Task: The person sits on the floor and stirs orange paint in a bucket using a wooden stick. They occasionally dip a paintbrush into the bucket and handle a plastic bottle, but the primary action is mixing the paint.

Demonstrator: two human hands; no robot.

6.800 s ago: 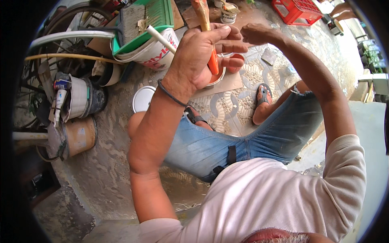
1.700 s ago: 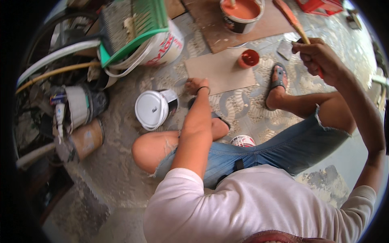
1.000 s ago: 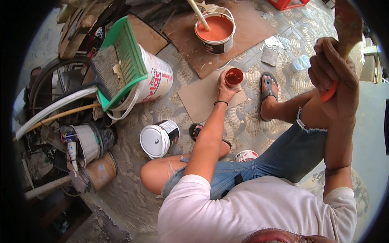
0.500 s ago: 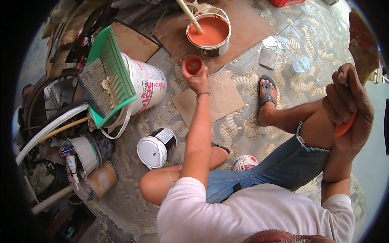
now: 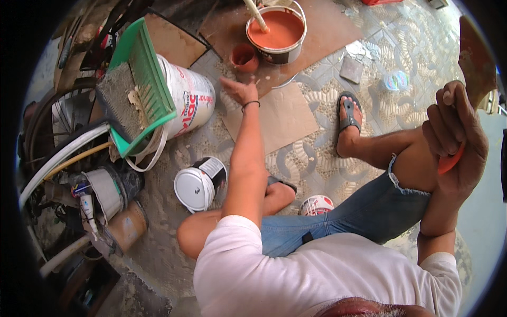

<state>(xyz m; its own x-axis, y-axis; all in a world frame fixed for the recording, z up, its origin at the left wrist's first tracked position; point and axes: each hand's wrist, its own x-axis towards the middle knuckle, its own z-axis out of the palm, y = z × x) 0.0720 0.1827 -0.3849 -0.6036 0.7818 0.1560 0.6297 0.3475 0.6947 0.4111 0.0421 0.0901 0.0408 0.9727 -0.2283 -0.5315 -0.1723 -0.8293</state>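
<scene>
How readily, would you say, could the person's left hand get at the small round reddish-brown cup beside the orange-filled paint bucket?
Probably yes: the left hand is open and empty just short of the cup, and nothing visible stands between them.

A green dustpan (image 5: 160, 79) sits atop a white bucket (image 5: 203, 84) — a white-lidded can (image 5: 191, 189) nearby on the patterned floor (image 5: 311, 161).

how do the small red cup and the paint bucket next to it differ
The paint bucket looks clearly larger than the small red cup. Outside, the bucket is black and white, while the cup is reddish where it shows. A pale stick leans in the bucket's orange-red paint; no stick shows in the cup, whose contents I can't make out. Both have round, open tops.
</scene>
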